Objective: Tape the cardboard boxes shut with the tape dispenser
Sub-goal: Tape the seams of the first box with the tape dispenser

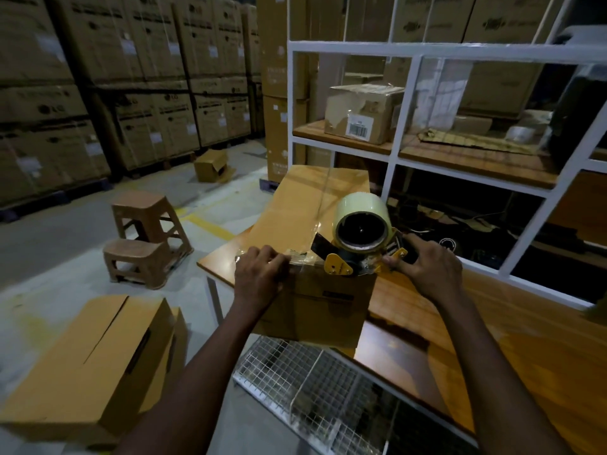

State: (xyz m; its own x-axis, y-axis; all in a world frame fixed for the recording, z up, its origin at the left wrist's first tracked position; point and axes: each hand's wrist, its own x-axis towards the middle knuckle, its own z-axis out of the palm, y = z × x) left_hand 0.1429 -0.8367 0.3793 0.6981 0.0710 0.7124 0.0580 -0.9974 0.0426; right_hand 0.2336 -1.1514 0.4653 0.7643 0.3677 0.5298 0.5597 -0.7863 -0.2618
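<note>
Head view showed a second cardboard box (98,356) with an open seam on the floor at far left. Two plastic stools (147,221) stood beyond it, both well apart from your work. At the left end of the bench (460,320) stood the cardboard box (312,300) you were sealing. Your left grip (259,274) lay over the box's near top edge on the tape end (297,257); I could not tell whether it pinched or only pressed. Such cardboard is probably light, stiff at the edges and soft along the seam, so bear on the edges. The tape dispenser (358,244) sat at the box's near right corner. Your right grip (427,267) was curled round its handle, the safe hold, away from the blade. A wire basket (312,389) lay by the bench's near edge, and the white rack (394,159) crowded the far side.
</note>
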